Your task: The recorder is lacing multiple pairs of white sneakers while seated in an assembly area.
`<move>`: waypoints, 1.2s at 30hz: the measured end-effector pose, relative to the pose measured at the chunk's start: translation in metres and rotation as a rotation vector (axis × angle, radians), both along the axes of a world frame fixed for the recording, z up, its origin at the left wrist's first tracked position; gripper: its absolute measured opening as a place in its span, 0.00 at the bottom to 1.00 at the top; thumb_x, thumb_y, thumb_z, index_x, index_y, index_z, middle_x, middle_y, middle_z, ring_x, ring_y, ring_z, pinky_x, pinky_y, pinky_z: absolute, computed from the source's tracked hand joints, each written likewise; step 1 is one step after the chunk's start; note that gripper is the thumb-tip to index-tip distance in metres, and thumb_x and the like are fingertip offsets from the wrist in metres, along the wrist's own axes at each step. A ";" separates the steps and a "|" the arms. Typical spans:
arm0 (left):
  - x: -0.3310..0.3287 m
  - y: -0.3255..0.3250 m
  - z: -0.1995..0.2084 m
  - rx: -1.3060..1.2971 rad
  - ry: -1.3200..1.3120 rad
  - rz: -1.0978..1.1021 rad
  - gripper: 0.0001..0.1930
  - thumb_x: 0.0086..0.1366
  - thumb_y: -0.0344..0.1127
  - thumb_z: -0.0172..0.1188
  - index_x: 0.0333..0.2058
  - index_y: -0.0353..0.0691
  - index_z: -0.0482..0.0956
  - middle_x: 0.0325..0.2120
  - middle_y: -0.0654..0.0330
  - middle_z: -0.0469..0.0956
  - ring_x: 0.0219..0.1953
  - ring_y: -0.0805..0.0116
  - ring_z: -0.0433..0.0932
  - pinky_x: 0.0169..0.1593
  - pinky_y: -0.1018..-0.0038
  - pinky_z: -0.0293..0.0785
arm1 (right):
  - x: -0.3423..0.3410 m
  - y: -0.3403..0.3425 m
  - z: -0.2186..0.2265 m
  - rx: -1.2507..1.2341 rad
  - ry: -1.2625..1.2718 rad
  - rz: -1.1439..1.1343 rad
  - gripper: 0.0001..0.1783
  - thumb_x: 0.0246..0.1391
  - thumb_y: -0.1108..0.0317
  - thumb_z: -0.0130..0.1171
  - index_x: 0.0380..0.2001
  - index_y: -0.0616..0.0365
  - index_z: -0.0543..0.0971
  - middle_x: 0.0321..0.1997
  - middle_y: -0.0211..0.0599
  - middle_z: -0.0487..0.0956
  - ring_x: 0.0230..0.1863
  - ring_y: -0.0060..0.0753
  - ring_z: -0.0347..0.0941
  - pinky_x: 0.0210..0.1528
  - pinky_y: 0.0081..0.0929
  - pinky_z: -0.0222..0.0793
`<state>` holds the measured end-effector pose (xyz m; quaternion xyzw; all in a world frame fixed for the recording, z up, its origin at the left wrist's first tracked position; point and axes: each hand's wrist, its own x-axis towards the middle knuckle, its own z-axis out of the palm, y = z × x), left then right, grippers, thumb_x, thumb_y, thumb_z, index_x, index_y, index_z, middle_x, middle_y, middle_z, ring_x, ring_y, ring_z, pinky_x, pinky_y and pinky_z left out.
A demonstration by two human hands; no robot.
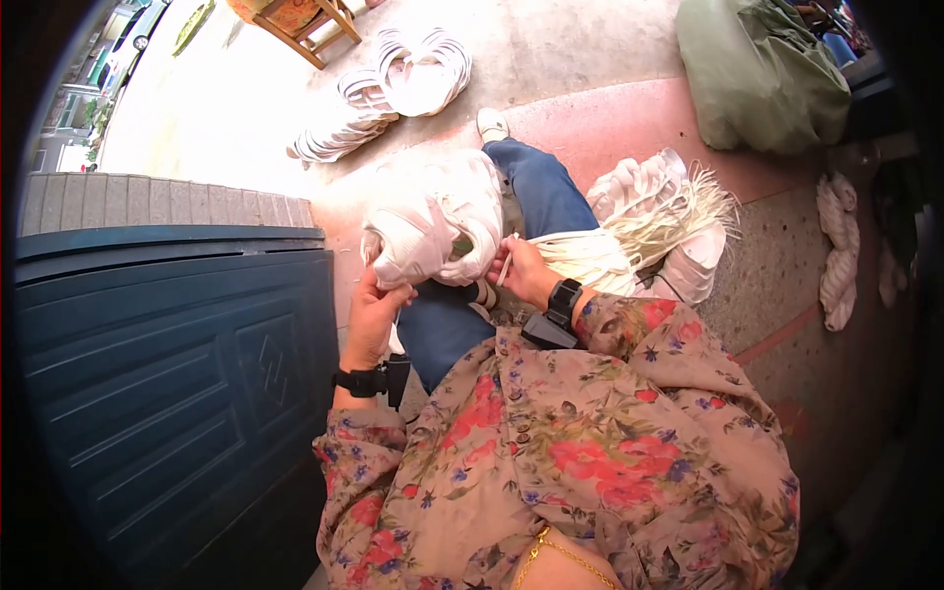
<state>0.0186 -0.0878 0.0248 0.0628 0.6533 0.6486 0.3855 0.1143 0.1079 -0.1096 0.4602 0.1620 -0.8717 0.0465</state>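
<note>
Evidently, your left hand (367, 323) gripped the white bundle (411, 228) by its near edge, your right fingers (497, 265) pinched a pale strip (505, 267), and gentle, even tension seemed best.

We've got a blue panelled door (138, 374), pink floor band (610, 123) right of it. Beyond the door: sunlit concrete (570, 49), glaring; wooden chair (280, 14) to its right, parked car (133, 29) farthest out.

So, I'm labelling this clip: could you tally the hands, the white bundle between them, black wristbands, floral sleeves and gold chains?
Hands: 2
White strip bundle: 1
Black wristbands: 2
Floral sleeves: 2
Gold chain: 1
Total: 8
</note>
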 end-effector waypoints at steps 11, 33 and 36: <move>0.007 0.012 0.006 0.014 0.072 -0.083 0.20 0.53 0.23 0.58 0.46 0.34 0.69 0.37 0.63 0.73 0.36 0.76 0.72 0.40 0.80 0.69 | -0.005 0.004 0.027 0.582 0.113 0.310 0.21 0.40 0.59 0.64 0.29 0.68 0.72 0.23 0.38 0.74 0.16 0.24 0.66 0.15 0.22 0.62; 0.059 0.062 -0.047 -0.649 1.157 -0.585 0.17 0.51 0.27 0.51 0.42 0.48 0.72 0.31 0.52 0.72 0.25 0.51 0.75 0.28 0.59 0.71 | 0.006 0.177 0.198 0.891 0.419 -0.363 0.13 0.59 0.62 0.40 0.26 0.57 0.71 0.11 0.23 0.61 0.09 0.15 0.51 0.09 0.16 0.44; 0.053 0.068 -0.043 -0.658 1.070 -0.628 0.21 0.48 0.27 0.55 0.45 0.49 0.70 0.33 0.52 0.72 0.29 0.49 0.75 0.30 0.58 0.71 | 0.007 0.186 0.230 0.991 0.535 -0.295 0.12 0.58 0.66 0.41 0.34 0.61 0.72 0.12 0.22 0.61 0.10 0.13 0.51 0.09 0.15 0.45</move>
